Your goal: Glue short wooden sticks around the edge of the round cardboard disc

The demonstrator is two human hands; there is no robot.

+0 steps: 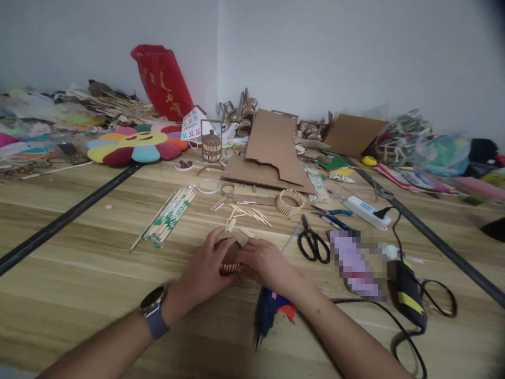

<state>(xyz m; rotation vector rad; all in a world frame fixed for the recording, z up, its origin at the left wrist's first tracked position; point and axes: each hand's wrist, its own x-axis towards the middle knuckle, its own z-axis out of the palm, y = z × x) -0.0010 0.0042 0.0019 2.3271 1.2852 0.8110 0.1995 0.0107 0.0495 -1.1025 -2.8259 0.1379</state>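
Far left on the wooden table (79, 252) there's a flower cushion (136, 145) with a smiley face, and a red bag (163, 81) stands behind it against the wall. A bit closer in lies a bundle of chopsticks (169, 217) in wrappers, with a tape ring (208, 185) just past its top end.

Dead centre, both hands meet on a small stick ring (230, 259). The left hand (205, 271), smartwatch (153, 308) on the wrist, has its fingers curled round the left side of it. The right hand (265, 261) is wrapped over the right side, fingers closed on it too. The ring sits low at the table; can't tell if it's resting on the wood or just lifted. Loose sticks (246, 215) are scattered just beyond the hands.

Under the right forearm lies a blue glue gun (268, 313), nozzle pointing toward the near edge. Behind the sticks sits a second finished stick ring (290, 201), and cardboard sheets (272, 145) lie further back. Right of the hands are black scissors (312, 243), then pliers (333, 217), a white power strip (365, 211), and a black cable (434, 300) looping at far right.
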